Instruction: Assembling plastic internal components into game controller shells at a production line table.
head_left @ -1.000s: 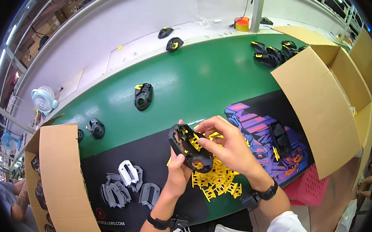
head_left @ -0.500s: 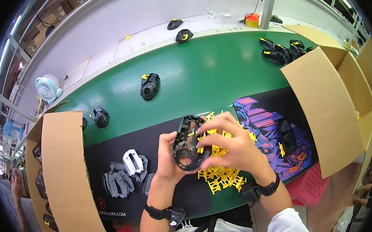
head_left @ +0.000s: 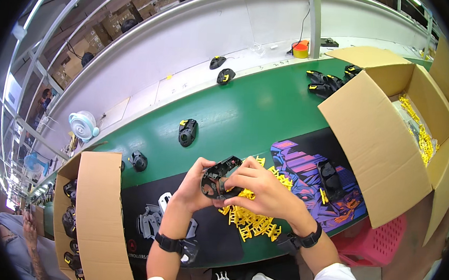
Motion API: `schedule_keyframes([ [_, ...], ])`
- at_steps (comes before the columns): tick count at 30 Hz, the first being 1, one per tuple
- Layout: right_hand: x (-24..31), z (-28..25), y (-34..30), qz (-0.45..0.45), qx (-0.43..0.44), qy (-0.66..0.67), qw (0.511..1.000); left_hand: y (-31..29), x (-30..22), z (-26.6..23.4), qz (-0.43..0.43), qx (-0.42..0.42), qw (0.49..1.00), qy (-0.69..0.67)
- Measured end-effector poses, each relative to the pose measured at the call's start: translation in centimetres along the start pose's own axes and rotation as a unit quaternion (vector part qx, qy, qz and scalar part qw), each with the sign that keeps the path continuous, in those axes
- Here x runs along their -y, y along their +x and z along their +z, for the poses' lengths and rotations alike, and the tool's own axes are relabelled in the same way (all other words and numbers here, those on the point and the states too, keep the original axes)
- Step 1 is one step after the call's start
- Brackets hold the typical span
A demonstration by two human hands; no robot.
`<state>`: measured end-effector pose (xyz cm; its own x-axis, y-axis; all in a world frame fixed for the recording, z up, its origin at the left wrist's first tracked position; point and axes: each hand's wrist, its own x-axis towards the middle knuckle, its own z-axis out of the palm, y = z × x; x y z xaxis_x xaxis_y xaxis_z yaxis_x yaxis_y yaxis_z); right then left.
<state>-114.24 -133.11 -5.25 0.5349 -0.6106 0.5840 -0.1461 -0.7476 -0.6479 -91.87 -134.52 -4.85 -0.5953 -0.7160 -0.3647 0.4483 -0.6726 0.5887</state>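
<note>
My left hand [head_left: 192,187] grips a black plastic shell [head_left: 212,183] with an open, hollow inside and a round hole at one end, holding it tilted above the table. The fingers of my right hand [head_left: 265,187] are pinched together and reach into the shell's hollow. What they hold, if anything, is hidden. Just below my right hand lies a heap of small yellow plastic pieces [head_left: 252,224]. By my left forearm lie several grey curved plastic parts [head_left: 148,222] and a white one [head_left: 164,202] on a black mat [head_left: 217,241].
Another black shell [head_left: 330,178] with a yellow piece lies on the patterned mat [head_left: 298,168]. Black shells [head_left: 187,132] dot the green table [head_left: 247,115]. Cardboard boxes stand left [head_left: 100,209] and right [head_left: 375,145]. A pink stool [head_left: 376,241] and a person's arm [head_left: 32,241] flank the table.
The shell has come lower and more tilted in my left hand. My right fingers have moved from spread over its side to pinched inside it. The whole view has shifted.
</note>
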Motion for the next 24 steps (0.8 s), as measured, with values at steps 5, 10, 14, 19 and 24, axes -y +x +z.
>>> schedule_keyframes([
  [5, -2.7, -0.5, -0.6, 0.015, -0.092, -0.11, 0.99, 7.8, -4.2, -0.3, 0.052, -0.13, 0.962, 0.235],
  [10, -3.0, -1.4, -0.6, 0.096, -0.212, -0.143, 0.962, 14.8, -7.2, -5.1, 0.002, -0.249, 0.422, 0.872],
  [14, -2.8, -2.1, -1.0, 0.102, -0.282, -0.137, 0.944, 20.7, -12.1, -3.0, 0.015, -0.252, 0.404, 0.879],
  [19, -2.9, -1.2, -0.3, 0.13, -0.27, -0.137, 0.944, 30.8, -21.0, -7.8, 0.173, -0.349, 0.402, 0.828],
  [24, -3.7, -1.9, -0.7, 0.099, -0.251, -0.186, 0.945, 34.2, -24.3, -10.8, 0.184, -0.441, 0.504, 0.72],
])
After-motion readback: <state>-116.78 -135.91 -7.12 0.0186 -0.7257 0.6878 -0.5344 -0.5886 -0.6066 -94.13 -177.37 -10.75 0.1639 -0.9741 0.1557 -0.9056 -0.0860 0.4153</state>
